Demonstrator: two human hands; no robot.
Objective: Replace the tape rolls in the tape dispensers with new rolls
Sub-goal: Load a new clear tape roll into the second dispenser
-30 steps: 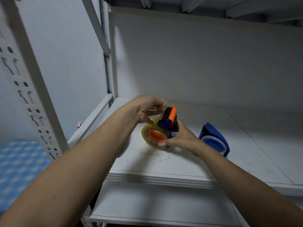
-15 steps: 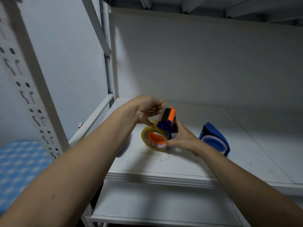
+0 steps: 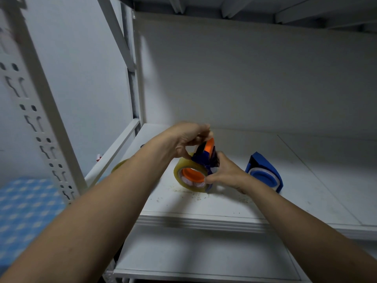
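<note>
A blue and orange tape dispenser carries a roll of clear yellowish tape on its orange hub, held just above the white shelf. My right hand grips the dispenser's lower right side. My left hand pinches at the orange top flap by the cutter; whether tape is between the fingers is blurred. A second blue dispenser with a white and blue hub lies on the shelf to the right. Part of another yellowish tape roll shows behind my left forearm.
The shelf unit has a white perforated upright at the left, a back wall close behind, and a lower shelf beneath. Small crumbs lie on the shelf under the dispenser. A blue checked surface sits lower left.
My left hand's fingers have shifted slightly on the orange top flap. The dispenser and right hand stay nearly where they were.
</note>
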